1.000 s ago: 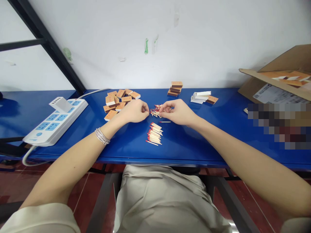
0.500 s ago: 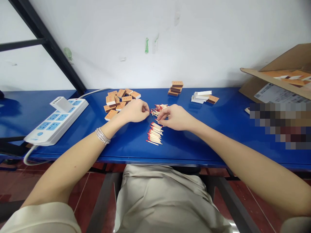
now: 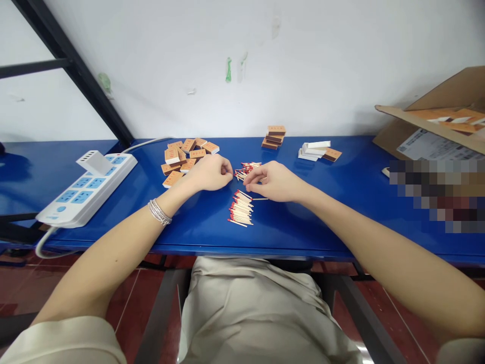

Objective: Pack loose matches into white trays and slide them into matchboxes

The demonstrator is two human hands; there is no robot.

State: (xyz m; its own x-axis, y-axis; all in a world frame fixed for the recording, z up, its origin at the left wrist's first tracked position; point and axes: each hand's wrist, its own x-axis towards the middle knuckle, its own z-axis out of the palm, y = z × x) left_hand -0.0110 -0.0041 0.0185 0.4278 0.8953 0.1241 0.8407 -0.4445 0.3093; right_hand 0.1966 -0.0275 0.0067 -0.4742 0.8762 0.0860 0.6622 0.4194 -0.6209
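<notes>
Over the blue table, my right hand (image 3: 276, 181) has its thumb and fingertips brought together at the near edge of a loose matchstick pile (image 3: 250, 167). Whatever lies between those fingertips is too small to make out. Just left of the pile, my left hand (image 3: 212, 173) is loosely curled, thumb against forefinger, with nothing visible in it. Nearer to me lies a row of matchsticks (image 3: 241, 210), roughly side by side with red heads to the left. One single matchstick (image 3: 260, 199) sticks out to the right at the row's far end.
Matchboxes (image 3: 189, 151) are heaped beyond my left forearm. A small matchbox stack (image 3: 276, 137) stands by the wall, and white matchbox trays (image 3: 314, 150) lie to its right. A power strip (image 3: 91, 189) is at left, an open carton (image 3: 424, 139) at right.
My right hand has moved slightly up, from the row's far end to the pile's edge. A matchstick now shows sticking out beside the row. My left hand stays in place.
</notes>
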